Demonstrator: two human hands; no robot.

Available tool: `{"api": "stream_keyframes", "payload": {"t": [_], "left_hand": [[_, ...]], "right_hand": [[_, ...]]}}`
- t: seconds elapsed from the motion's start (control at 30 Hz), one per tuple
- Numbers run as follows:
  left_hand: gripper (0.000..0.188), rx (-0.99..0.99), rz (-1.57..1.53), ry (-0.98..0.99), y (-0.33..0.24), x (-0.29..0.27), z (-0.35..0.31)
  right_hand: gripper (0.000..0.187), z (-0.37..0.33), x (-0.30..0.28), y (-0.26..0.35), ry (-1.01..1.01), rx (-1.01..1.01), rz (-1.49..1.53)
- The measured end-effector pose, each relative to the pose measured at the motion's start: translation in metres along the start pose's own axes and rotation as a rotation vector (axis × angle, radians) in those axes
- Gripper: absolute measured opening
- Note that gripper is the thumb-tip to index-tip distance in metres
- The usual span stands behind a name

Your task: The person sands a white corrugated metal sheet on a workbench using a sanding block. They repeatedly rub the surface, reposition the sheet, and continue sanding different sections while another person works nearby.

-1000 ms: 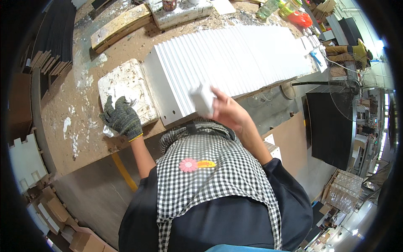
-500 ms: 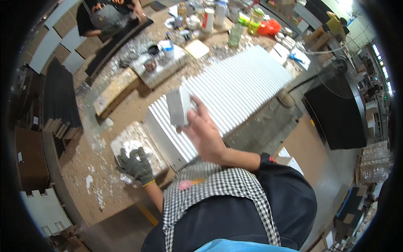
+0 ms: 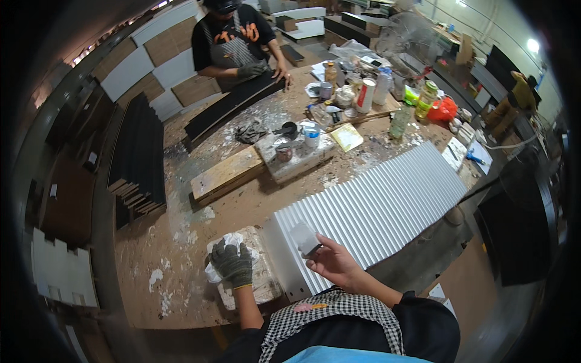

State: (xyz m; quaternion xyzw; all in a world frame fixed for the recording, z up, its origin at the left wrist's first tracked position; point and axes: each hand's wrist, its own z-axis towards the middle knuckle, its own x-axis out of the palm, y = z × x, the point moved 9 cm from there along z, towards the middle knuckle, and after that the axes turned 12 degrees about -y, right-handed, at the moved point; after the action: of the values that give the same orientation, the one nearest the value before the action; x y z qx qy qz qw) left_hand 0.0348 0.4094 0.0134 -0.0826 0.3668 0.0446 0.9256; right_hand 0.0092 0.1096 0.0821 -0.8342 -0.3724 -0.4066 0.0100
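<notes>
My left hand (image 3: 233, 264), in a dark grey glove with a yellow cuff, lies with fingers spread on a crumpled white cloth (image 3: 213, 273). Under that cloth is a white-smeared block (image 3: 261, 284) on the table's near side. My bare right hand (image 3: 336, 264) grips a small grey rectangular block (image 3: 304, 237) between thumb and fingers. It is held over the near-left end of a long row of silvery-white strips (image 3: 375, 209), packed side by side. Whether the grey block touches the strips, I cannot tell.
Beyond the strips are a wooden beam (image 3: 227, 173), a stained slab (image 3: 296, 160) with small pots, and several bottles and jars (image 3: 382, 85). Across the table a co-worker (image 3: 236, 51) handles a dark board (image 3: 236, 103). A stack of dark boards (image 3: 139, 157) stands at left.
My right hand has lowered the grey block toward the strips and tilted it. My left hand stays on the white cloth. The view has shifted up, showing more of the co-worker.
</notes>
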Motion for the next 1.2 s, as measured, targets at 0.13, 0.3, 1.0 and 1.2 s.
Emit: {"api": "stream_keyframes", "payload": {"t": [0.13, 0.3, 1.0, 1.2], "left_hand": [[0.029, -0.029, 0.023, -0.01, -0.004, -0.005, 0.006], [0.03, -0.038, 0.04, 0.007, -0.009, -0.007, 0.008], [0.025, -0.015, 0.002, -0.032, -0.007, -0.001, 0.008], [0.027, 0.019, -0.003, -0.077, -0.01, -0.013, 0.013]], "right_hand": [[0.046, 0.015, -0.005, -0.005, 0.041, 0.063, 0.038], [0.045, 0.029, -0.016, 0.0, 0.073, 0.067, 0.073], [0.059, -0.053, 0.005, 0.063, -0.012, -0.585, -0.306], [0.064, -0.056, 0.007, 0.037, 0.013, -0.522, -0.359]]}}
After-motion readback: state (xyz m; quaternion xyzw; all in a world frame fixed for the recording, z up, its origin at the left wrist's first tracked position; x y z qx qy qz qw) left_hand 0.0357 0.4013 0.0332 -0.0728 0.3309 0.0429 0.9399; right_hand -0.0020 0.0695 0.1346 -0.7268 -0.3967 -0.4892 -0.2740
